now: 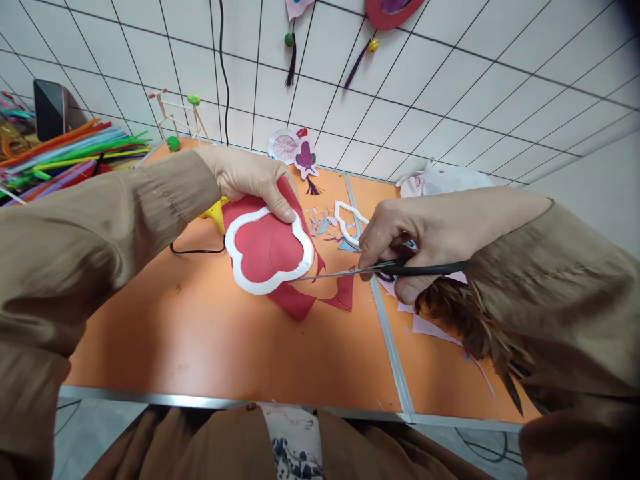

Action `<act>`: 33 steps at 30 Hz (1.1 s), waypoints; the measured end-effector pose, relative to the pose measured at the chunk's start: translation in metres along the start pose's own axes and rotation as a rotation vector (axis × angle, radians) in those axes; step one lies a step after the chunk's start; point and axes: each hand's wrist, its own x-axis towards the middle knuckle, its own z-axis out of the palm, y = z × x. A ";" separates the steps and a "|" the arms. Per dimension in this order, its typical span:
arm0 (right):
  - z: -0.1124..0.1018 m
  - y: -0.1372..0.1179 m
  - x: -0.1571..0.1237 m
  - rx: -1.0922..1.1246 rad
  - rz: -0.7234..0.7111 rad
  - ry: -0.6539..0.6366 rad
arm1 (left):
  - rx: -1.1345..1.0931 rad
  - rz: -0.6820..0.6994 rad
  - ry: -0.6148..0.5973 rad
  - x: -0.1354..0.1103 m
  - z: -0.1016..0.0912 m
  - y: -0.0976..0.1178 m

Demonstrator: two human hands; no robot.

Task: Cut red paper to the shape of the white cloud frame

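My left hand (263, 183) pinches a sheet of red paper (295, 303) together with a white scalloped foam outline (253, 287) lying on it. The thumb presses the outline's upper right edge. Red paper shows inside the outline and sticks out below and to the right, with a cut edge. My right hand (400, 243) is closed around black-handled scissors (420, 269). Their blades point left, with the tips by the lower right edge of the outline. How far apart the blades are is hard to tell.
Paper scraps (320, 223) and another white outline (345, 227) lie beyond my hands on the orange table (200, 353). Brown feathers (465, 320) lie under my right forearm. Coloured pipe cleaners (65, 160) and a phone (50, 110) are at the left. Tasselled ornaments (306, 157) stand by the tiled wall.
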 end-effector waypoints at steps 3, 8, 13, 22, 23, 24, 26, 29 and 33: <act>0.002 -0.006 0.002 0.020 0.046 -0.093 | -0.003 -0.020 -0.020 0.001 0.005 0.004; 0.004 -0.013 0.005 0.066 0.071 -0.116 | 0.005 -0.024 -0.019 0.006 0.006 0.006; 0.004 -0.013 0.007 0.054 0.078 -0.130 | -0.010 -0.030 -0.009 0.009 0.004 0.004; 0.001 -0.008 0.007 0.030 0.091 -0.139 | 0.026 0.000 -0.084 0.010 0.001 0.002; 0.001 -0.008 0.007 0.034 0.087 -0.140 | 0.024 -0.001 -0.079 0.010 0.001 0.002; 0.001 -0.008 0.007 0.036 0.082 -0.140 | 0.021 -0.006 -0.067 0.010 0.002 0.002; 0.002 -0.008 0.008 0.035 0.074 -0.133 | 0.010 -0.021 -0.037 0.009 0.003 0.002; 0.002 -0.008 0.009 0.025 0.064 -0.126 | 0.006 -0.021 -0.027 0.008 0.004 0.002; 0.001 -0.005 0.010 0.007 0.051 -0.127 | 0.016 -0.001 -0.054 0.007 0.003 0.002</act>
